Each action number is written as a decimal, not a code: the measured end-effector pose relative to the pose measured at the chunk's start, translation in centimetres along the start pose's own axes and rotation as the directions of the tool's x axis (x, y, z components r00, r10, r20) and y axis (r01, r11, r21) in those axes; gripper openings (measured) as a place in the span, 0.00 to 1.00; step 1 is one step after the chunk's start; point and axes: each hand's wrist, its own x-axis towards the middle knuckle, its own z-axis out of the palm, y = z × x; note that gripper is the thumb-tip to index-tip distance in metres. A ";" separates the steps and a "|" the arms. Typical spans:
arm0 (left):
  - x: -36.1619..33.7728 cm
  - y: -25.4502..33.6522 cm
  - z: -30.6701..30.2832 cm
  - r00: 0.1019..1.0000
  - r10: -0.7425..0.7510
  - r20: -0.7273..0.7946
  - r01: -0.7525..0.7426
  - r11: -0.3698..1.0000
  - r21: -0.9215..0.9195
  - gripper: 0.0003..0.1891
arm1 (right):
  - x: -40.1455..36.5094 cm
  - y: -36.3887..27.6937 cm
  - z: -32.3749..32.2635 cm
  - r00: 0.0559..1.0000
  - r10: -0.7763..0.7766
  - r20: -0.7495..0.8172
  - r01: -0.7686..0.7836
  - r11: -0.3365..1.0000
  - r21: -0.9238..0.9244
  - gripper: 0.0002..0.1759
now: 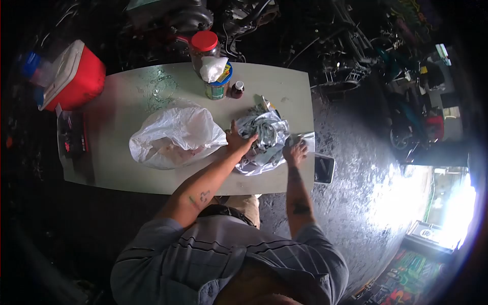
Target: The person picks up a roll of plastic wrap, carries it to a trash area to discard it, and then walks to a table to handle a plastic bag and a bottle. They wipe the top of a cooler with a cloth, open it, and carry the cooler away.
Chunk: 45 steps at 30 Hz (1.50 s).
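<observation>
A crumpled silver sheet that looks like foil or shiny plastic [269,129] lies bunched on the right part of the table. Against its left side rests my left hand [240,141], thumb and fingers apart. My right hand [296,151] is at its right side, fingers curled over a flat silver edge by the table's rim. What lies inside the bundle is hidden in the folds. Left of my left hand sits a white plastic bag [178,133], its mouth loose, with something pale and pinkish inside that I cannot make out.
Behind stand a red-lidded jar [205,43], a blue-lidded tub [217,90] with white crumpled material on top, and a small dark bottle [238,90]. A red cooler [81,76] and dark box [72,133] are at left. A phone-like device [324,169] sits by the right edge.
</observation>
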 end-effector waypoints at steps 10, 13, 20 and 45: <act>-2.2 0.2 0.9 0.850 0.225 0.476 -0.171 0.973 -0.154 0.45 | -5.6 -0.4 4.4 0.702 -0.712 -0.006 0.628 0.615 0.478 0.31; -4.2 -1.9 -3.2 0.855 0.332 0.398 -0.233 0.932 -0.277 0.45 | -6.9 0.7 2.8 0.916 -0.401 0.031 0.346 0.825 0.446 0.42; -11.0 -8.6 -15.6 0.851 0.226 0.473 -0.159 0.971 -0.177 0.42 | -7.6 -3.2 -5.7 0.965 -0.205 0.165 0.198 0.978 0.062 0.43; 4.5 -12.8 -77.2 0.092 0.418 -0.904 -0.148 0.903 0.402 0.46 | -21.8 -24.0 -12.6 0.684 -0.300 -0.665 0.635 0.693 0.341 0.12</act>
